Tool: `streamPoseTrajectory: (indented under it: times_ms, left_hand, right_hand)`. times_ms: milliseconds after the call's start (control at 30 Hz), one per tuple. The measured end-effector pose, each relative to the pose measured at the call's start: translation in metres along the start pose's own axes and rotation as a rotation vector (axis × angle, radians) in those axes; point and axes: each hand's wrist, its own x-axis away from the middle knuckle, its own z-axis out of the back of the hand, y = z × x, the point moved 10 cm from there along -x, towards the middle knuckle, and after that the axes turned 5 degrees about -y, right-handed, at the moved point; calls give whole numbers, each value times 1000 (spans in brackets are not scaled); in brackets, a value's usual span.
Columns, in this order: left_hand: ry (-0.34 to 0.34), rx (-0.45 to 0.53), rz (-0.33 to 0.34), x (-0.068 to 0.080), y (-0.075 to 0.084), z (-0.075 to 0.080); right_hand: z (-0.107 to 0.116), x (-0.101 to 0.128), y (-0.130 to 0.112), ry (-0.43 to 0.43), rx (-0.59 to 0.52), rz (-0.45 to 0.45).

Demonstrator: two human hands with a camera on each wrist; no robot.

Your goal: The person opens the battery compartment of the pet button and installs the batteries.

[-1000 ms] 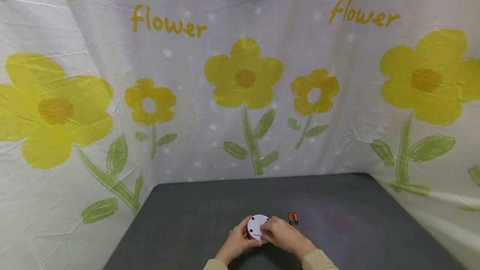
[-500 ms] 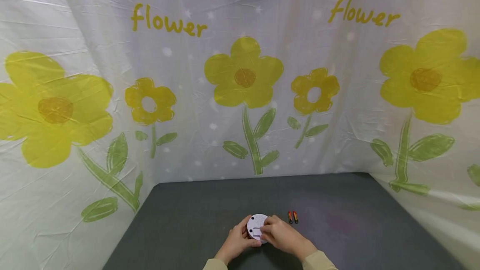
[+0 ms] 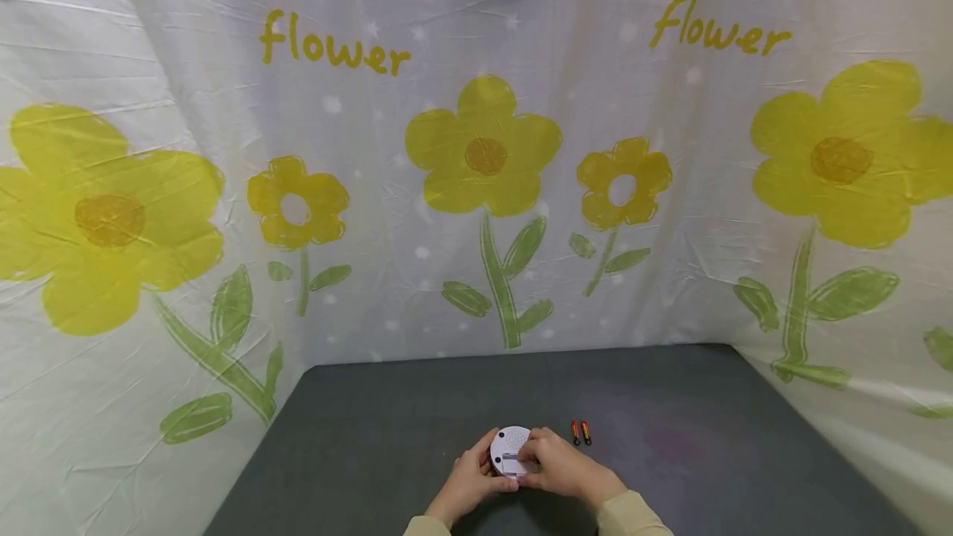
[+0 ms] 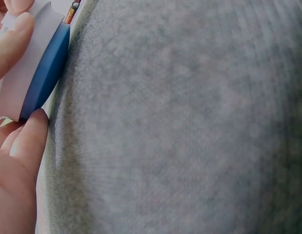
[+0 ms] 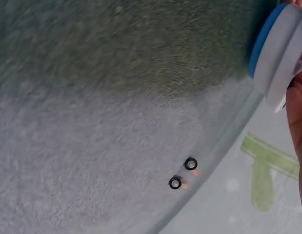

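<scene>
Disc (image 3: pixel 510 449), white with a blue rim, is held low at centre of the head view above the grey table (image 3: pixel 372 437). It is gripped by the left hand (image 3: pixel 471 480), while its back hatch is pinched by the right hand (image 3: pixel 562 470). Hatch opening seems in hand; the batteries (image 3: pixel 581 432), just right, would be needed next.

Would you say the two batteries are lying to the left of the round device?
No, the batteries lie on the table just right of the device.

Surface: grey table (image 3: pixel 387 437) is carrying items | Directly on it: two batteries (image 3: pixel 581 432) are lying side by side (parallel, touching).
</scene>
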Motion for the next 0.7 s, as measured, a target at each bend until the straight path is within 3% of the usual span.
streamPoseTrajectory:
  times_ms: [267,467,700]
  left_hand:
    - [8,72,18,3,-1,-1]
    - [19,125,-3,3,-7,3]
    - [32,121,20,3,-11,9]
  right_hand:
    - [8,7,16,38,-149,-64]
    - [35,32,44,191,-168,-127]
    - [63,70,97,307,-129,-368]
